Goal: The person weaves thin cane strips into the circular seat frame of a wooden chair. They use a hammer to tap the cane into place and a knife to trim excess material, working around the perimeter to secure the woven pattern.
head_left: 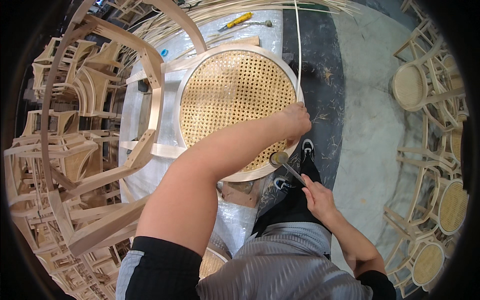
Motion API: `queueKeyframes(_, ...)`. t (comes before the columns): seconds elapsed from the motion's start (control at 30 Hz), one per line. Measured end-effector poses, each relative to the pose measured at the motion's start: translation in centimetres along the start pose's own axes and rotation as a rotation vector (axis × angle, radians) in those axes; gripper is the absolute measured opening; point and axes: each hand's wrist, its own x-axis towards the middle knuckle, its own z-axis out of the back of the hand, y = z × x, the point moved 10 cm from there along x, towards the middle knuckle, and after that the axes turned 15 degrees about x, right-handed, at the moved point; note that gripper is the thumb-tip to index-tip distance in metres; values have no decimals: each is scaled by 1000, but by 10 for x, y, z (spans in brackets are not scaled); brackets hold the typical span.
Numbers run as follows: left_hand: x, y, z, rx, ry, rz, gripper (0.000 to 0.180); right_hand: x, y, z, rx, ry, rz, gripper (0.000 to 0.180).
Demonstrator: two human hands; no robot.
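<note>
A wooden chair frame lies before me, its round seat of woven cane facing up inside a pale wooden ring. My left arm reaches across the seat, and my left hand is closed at the right edge of the ring. A long, thin pale cane strip runs from that hand toward the far edge of the view. My right hand grips the handle of a mallet. The mallet's round head is over the near right rim of the seat. The left fingertips are partly hidden.
Clear plastic sheeting covers the bench. At its far end lie a yellow-handled knife, a small tool, a blue ring and loose cane strips. Chair frames are stacked at left; caned chairs stand at right.
</note>
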Motion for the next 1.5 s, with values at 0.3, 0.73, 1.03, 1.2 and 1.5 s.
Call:
queueKeyframes(0.3, 4, 3, -2, -17, -73, -6, 47, 5, 2, 7, 63, -97, 81, 47)
queueKeyframes(0.73, 5, 32, -1, 4, -66, 48, 55, 3, -5, 22, 133, -140, -8, 45)
queueKeyframes(1.03, 13, 33, 0, -25, 32, 48, 55, 13, -1, 22, -41, -99, -8, 47)
queueKeyframes(1.2, 9, 36, -12, -40, 14, 66, 58, 12, 22, 38, 127, -227, 68, 46)
queueKeyframes(1.5, 2, 55, 8, -47, -113, 26, 56, 8, -28, 7, 21, -94, -62, 46)
